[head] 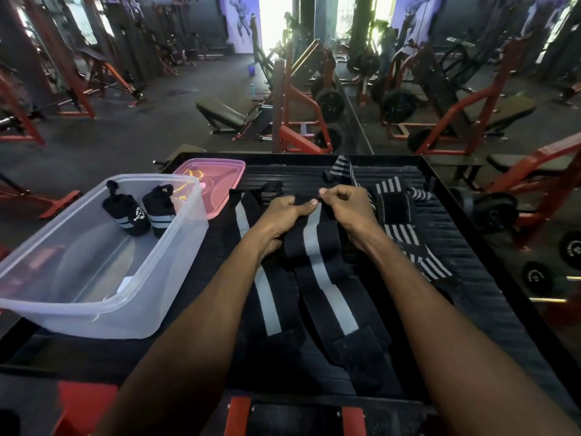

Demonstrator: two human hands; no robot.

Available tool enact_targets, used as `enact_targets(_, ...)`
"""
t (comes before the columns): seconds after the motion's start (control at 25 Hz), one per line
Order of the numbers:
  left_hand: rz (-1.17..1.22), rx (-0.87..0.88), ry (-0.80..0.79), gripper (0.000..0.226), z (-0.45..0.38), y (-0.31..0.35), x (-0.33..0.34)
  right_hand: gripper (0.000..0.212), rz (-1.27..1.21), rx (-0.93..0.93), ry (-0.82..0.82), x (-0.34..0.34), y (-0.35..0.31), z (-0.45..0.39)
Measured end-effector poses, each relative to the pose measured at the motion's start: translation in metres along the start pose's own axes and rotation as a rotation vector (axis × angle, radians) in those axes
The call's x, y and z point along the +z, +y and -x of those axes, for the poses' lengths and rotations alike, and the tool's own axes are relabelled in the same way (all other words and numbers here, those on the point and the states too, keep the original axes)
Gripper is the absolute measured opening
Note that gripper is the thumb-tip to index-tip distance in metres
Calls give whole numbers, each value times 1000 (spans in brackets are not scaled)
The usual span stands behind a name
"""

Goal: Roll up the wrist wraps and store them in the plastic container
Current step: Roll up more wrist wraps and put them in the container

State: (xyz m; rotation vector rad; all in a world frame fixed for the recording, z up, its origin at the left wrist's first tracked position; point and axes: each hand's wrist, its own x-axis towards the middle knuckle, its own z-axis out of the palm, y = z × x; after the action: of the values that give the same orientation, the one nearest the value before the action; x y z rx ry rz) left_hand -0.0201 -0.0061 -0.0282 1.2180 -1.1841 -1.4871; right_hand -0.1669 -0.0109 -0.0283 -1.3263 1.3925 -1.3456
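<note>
A black wrist wrap with one grey stripe (327,278) lies lengthwise on the black platform (471,278). Its far end is a partial roll, pinched between both hands. My left hand (284,215) grips the roll's left side and my right hand (345,206) grips its right side. A second flat wrap with a grey stripe (267,297) lies just left of it. Striped wraps (405,237) are heaped to the right. The clear plastic container (103,309) stands at the left and holds two rolled wraps (127,212) (160,212).
A pink lid (220,174) rests behind the container. The platform has a raised black rim. Gym machines, benches and weight plates (534,276) stand on the floor around it, with a mirror at the right.
</note>
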Motion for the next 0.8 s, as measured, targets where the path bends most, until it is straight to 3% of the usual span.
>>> enact_targets(0.24,16,55,149,32,-7,-3,-2,11,-30,44,-2,-2,-2,0)
enact_targets(0.44,62,122,183,10,-7,-4,-4,23,-70,194,-141,-3,-4,3)
enact_targets(0.64,149,149,169,4,-7,-3,-2,15,-105,103,-133,-5,-8,4)
enact_targets(0.8,10,231,190,3,-8,-5,-4,11,-124,100,-171,-8,-9,5)
